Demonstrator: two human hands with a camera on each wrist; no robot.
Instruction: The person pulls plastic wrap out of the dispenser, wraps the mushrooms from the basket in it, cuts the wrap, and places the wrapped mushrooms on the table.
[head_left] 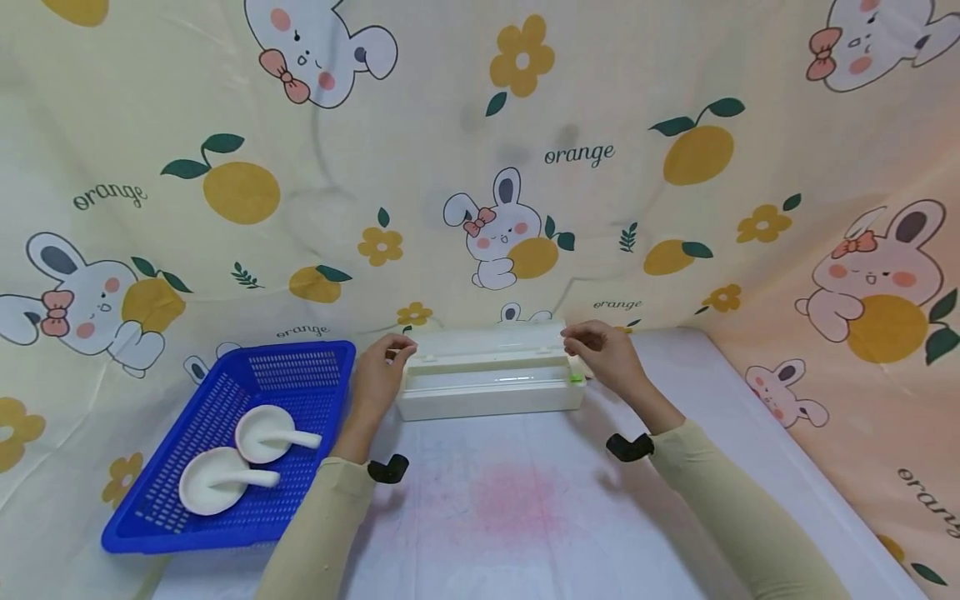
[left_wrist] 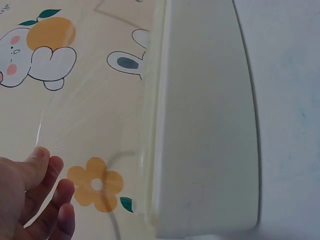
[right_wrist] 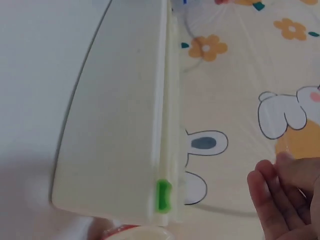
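A long white cling film dispenser (head_left: 491, 404) sits at the back of the table with its lid (head_left: 487, 340) raised. Inside the open slot a pale, glossy roll (head_left: 487, 379) shows. My left hand (head_left: 381, 375) is at the dispenser's left end, thumb and forefinger pinching a clear sheet of cling film (left_wrist: 50, 132) that shows as faint shiny streaks. At the other end my right hand (head_left: 609, 357) pinches the film's other side between thumb and fingertips. A green slider (right_wrist: 163, 196) sits at the dispenser's right end.
To the left stands a blue plastic basket (head_left: 341, 367) holding two white short-handled dishes (head_left: 213, 487) (head_left: 262, 429). A red-rimmed white object (right_wrist: 137, 233) is partly hidden by the dispenser's right end. Behind everything hangs a printed curtain (head_left: 450, 125); a pink stain (head_left: 517, 500) marks the white tabletop.
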